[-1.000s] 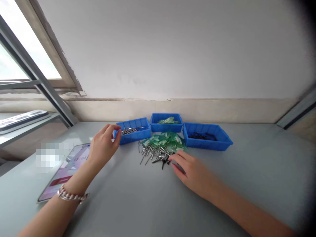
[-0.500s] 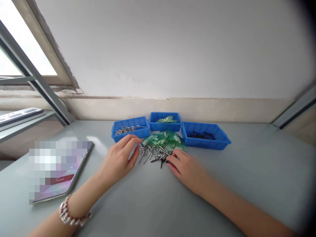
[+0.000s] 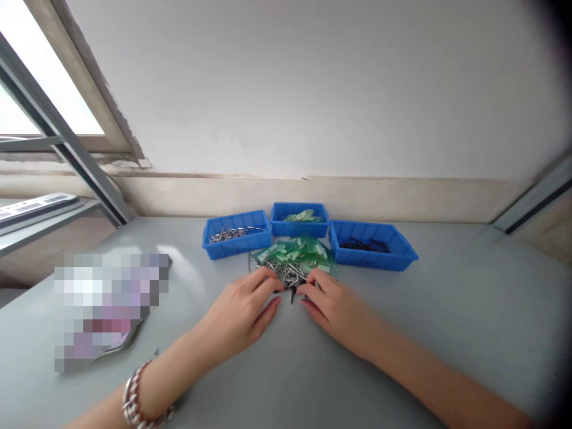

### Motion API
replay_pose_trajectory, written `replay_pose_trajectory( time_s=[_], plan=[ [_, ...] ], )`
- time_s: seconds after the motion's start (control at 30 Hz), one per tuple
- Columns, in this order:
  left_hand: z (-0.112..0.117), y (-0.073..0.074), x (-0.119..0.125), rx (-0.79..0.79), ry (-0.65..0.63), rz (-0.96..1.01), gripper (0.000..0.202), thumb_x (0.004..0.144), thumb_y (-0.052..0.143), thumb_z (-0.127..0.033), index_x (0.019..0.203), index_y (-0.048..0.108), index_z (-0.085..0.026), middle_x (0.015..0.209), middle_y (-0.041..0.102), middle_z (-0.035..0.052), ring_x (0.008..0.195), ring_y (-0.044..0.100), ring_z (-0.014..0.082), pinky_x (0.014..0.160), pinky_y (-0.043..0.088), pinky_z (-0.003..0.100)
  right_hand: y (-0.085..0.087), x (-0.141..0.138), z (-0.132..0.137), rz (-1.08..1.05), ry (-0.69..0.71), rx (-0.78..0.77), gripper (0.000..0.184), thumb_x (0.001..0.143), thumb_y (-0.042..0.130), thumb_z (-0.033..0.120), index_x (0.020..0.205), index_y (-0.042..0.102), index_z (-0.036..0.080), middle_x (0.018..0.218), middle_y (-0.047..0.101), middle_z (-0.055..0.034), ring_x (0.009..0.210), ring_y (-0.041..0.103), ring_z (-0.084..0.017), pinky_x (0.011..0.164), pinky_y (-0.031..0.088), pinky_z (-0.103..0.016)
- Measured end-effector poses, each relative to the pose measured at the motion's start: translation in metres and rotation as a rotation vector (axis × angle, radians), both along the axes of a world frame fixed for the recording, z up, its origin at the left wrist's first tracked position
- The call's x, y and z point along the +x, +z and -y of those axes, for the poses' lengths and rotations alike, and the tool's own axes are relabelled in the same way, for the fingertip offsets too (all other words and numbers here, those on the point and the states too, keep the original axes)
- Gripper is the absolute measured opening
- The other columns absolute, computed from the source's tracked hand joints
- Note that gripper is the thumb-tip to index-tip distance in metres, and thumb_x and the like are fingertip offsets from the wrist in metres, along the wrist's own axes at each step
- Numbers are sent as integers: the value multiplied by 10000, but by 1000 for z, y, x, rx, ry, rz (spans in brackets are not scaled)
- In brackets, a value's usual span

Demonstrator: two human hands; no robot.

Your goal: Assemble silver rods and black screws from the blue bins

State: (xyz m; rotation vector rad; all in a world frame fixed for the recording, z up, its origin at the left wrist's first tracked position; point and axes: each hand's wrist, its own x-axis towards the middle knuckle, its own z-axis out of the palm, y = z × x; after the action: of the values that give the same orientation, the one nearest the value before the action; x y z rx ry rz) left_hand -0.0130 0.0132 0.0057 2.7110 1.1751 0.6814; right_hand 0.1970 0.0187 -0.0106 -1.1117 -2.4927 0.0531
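A mixed pile (image 3: 292, 261) of silver pins, green plastic pieces and black screws lies on the grey table, in front of three blue bins. My left hand (image 3: 243, 311) rests at the pile's near left edge, fingers curled and pinching among the silver pins. My right hand (image 3: 333, 307) lies at the pile's near right edge, fingertips on the black screws. What either hand grips is too small to name. The left bin (image 3: 236, 233) holds silver pins, the middle bin (image 3: 299, 220) green pieces, the right bin (image 3: 375, 245) black screws.
A phone (image 3: 107, 301) with a blurred screen lies on the table to the left. A window frame and a ledge with a white power strip (image 3: 33, 204) stand at far left. A wall runs behind the bins.
My left hand has come from the left bin down and right to the pile's near edge. My right hand has stayed by the black screws.
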Motion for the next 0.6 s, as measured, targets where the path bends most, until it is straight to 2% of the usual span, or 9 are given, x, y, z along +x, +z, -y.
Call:
replay_pose_trajectory(
  time_s=[0.13,0.27,0.43,0.6],
  plan=[
    [4,0,3,-39,-15,-15,174,901,367,-182,1023,490,-191,1004,522,67,837,553,178,729,486,331,4,8,-3,14,-103,2,205,863,442,107,915,626,181,857,538,-51,689,543,-148,573,437,-247],
    [2,2,2,-54,-6,-8,177,902,354,-177,1008,495,-189,995,521,66,827,555,179,723,490,339,5,13,-6,66,-172,-51,118,846,526,193,905,629,186,876,548,-49,709,562,-159,561,431,-253],
    [1,0,2,-50,-13,-11,181,899,359,-174,1019,494,-191,1013,517,66,840,556,180,736,491,346,-1,3,-5,75,-187,-43,82,809,588,257,814,624,183,838,556,-35,723,568,-165,547,424,-249],
    [3,-2,1,-32,-15,-10,184,895,361,-169,1015,499,-187,1015,518,73,848,560,180,747,495,341,-6,-3,-5,59,-262,-6,59,799,582,213,759,603,175,814,565,-30,673,569,-155,522,422,-246]
  ],
)
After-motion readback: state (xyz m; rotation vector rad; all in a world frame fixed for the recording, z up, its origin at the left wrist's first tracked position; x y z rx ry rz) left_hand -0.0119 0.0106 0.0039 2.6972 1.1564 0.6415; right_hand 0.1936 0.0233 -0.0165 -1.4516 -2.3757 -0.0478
